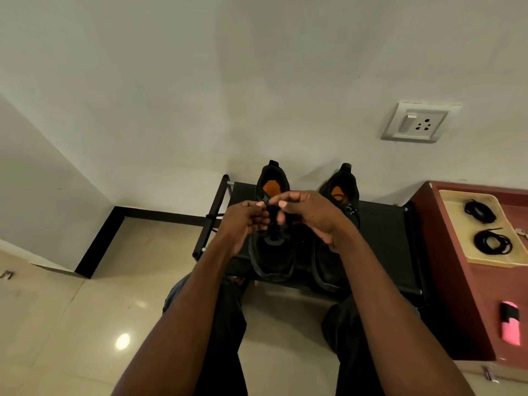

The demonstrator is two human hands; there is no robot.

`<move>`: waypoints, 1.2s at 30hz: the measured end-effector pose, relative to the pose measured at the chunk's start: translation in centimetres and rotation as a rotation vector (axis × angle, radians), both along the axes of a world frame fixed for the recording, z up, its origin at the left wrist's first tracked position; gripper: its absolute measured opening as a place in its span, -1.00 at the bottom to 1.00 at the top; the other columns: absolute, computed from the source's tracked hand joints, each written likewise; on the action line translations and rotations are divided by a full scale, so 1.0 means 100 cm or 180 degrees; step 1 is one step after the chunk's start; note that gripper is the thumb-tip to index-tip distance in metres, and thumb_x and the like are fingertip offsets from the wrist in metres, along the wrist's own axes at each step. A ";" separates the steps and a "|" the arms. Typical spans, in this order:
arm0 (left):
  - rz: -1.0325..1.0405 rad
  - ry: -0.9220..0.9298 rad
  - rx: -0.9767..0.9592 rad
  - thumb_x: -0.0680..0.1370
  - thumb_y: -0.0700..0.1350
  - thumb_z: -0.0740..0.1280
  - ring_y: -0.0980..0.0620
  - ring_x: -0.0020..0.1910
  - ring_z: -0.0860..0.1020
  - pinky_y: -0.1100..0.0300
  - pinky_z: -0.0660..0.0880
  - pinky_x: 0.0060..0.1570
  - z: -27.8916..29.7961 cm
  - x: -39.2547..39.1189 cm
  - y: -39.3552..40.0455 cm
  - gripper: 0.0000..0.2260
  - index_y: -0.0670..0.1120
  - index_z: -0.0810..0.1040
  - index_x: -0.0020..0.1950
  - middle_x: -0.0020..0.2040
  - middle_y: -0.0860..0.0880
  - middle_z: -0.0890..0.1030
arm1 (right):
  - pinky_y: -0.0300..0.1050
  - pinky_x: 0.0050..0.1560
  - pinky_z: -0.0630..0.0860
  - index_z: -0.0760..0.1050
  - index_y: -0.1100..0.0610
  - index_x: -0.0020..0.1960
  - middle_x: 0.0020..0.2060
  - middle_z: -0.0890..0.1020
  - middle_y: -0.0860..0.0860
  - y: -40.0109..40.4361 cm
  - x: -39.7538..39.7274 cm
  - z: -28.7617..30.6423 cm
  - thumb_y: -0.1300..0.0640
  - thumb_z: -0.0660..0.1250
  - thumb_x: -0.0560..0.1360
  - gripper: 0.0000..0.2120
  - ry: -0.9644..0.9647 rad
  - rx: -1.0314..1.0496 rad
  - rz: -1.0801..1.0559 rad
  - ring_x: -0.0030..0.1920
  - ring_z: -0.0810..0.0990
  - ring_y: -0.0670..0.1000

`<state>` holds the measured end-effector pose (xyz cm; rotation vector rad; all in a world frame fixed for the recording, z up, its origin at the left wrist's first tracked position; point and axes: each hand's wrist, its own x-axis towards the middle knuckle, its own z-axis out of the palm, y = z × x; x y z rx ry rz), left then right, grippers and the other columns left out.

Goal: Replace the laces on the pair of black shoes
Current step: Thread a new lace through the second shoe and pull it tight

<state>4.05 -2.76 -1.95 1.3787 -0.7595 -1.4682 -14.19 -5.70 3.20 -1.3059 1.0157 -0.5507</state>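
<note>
Both hands' grips, left hand (243,221) and right hand (308,215), pinch the lace (273,217) directly above the left shoe (273,252), whose toe points toward the person.

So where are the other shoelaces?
In the head view, two coiled black laces lie in the cream tray on the reddish cabinet, right of the shoes and below the wall socket.

One head-worn wide-angle view looks forward and steeply down from above the person's lap, close over both forearms. The left hand (243,221) and right hand (311,215) meet near frame centre over a shoe (271,252); beyond the grip rises the wall (228,81), and far right of it sits a tray (457,252).
</note>
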 end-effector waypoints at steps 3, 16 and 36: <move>-0.0399 0.0761 -0.0084 0.66 -0.15 0.18 -0.16 0.05 0.63 0.05 0.58 0.10 0.007 -0.001 0.004 -0.69 -0.30 0.50 0.31 0.10 -0.28 0.63 | 0.06 0.14 0.61 0.56 0.26 0.25 0.07 0.70 0.17 0.006 0.007 0.016 0.32 0.21 0.64 -0.76 -0.0872 0.0050 0.0283 0.12 0.68 0.15; 0.0737 -0.0275 0.0033 0.65 -0.20 0.22 0.13 -0.38 0.39 0.28 0.30 -0.44 -0.003 0.032 0.001 -0.84 -0.13 0.59 0.10 -0.28 0.00 0.50 | -0.01 -0.11 0.57 0.55 0.20 -0.22 -0.05 0.58 0.18 -0.024 -0.024 -0.043 0.28 0.29 0.52 -0.85 0.2010 -0.0902 -0.2744 -0.16 0.56 0.12; 0.0371 -0.1032 -0.0258 0.64 -0.27 0.26 0.10 -0.24 0.59 0.28 0.52 -0.26 -0.010 0.011 -0.008 -0.88 -0.12 0.58 0.04 -0.14 -0.09 0.66 | 0.23 0.43 0.20 0.64 0.16 0.06 0.11 0.53 0.11 -0.015 -0.002 -0.052 0.24 0.30 0.49 -0.80 0.2987 -0.1443 -0.1914 0.22 0.45 0.20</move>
